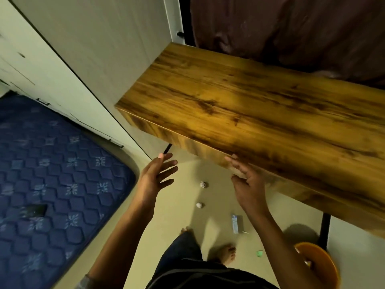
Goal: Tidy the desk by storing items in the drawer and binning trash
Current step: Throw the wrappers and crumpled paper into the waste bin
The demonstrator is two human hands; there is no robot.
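Both hands reach out empty, left hand (155, 178) fingers spread wide, right hand (246, 182) fingers straight against the desk (239, 105) front.

There was only one view, from a camera on the person's head, so nothing was shared with a second. It looked steeply forward and down, tilted, with wide-angle bending at the edges (the wardrobe (87, 59) line ran slanted). The surface (239, 105) lay close, crossing the upper right. Both hands, left (155, 177) and right (248, 180), reached in from below at mid-frame. The floor (183, 215) and the person's feet showed straight beneath, a mattress (52, 174) at the left.
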